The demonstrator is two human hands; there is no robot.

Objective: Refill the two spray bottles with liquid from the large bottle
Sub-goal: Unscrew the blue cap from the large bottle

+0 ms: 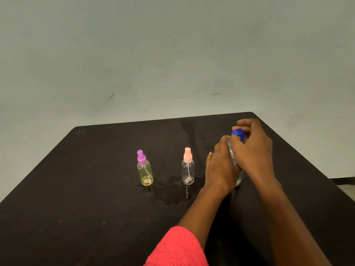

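Large bottle (234, 159) stands upright at the right of the tabletop (96, 189), mostly hidden by both hands. Left hand (221, 169) wraps its body, fingers curled round it, probably to stop it turning. Right hand (253, 150) sits over the blue cap (238, 133), fingers (247, 122) pinching it; likely unscrewing, the first step. Cap on, nothing poured yet. Yellow-green spray bottle (145, 173) and clear spray bottle (187, 172) stand upright, apart, left of the hands, sprayers fitted, both looking near empty. Wet patch (172, 191) lies by the clear one.
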